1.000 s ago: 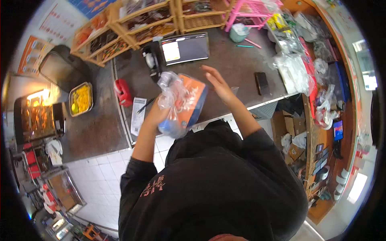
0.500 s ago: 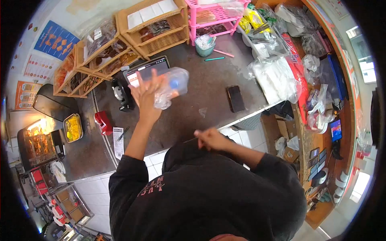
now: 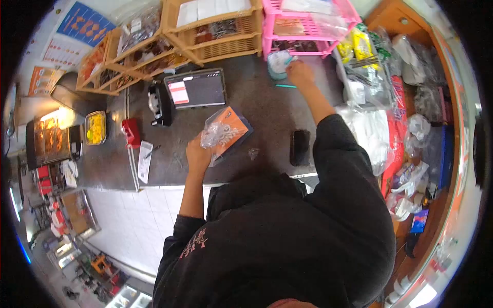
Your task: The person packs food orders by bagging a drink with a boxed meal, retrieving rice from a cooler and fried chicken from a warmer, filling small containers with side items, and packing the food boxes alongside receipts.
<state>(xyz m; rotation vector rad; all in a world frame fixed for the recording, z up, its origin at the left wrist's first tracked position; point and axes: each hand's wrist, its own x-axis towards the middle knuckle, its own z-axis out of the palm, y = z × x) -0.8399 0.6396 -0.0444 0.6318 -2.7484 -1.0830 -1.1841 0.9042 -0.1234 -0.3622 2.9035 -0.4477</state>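
Note:
My left hand (image 3: 198,153) is closed on the gathered neck of a clear plastic bag (image 3: 211,134). Inside or against that bag is an orange packet with white print (image 3: 229,132), lying low over the counter, its far edge dark blue. Out at the back, my right hand (image 3: 300,75) reaches to a small teal tub (image 3: 278,63) of white contents. Its fingers are pinched at the tub's right rim, beside a teal piece (image 3: 289,60) standing in it; what they grip is partly hidden. A green pen (image 3: 286,86) lies just below the tub.
Behind my left hand stands a tablet (image 3: 197,90), with a black tape dispenser (image 3: 158,105) beside it. A phone (image 3: 299,147) lies near the counter's front edge. Tan racks (image 3: 226,46) and a pink rack (image 3: 295,46) line the back; white plastic bags (image 3: 367,131) are stacked right.
My left hand has come down from in front of the tablet, bringing the bag nearer me. My right hand has gone from near my body to the teal tub at the back.

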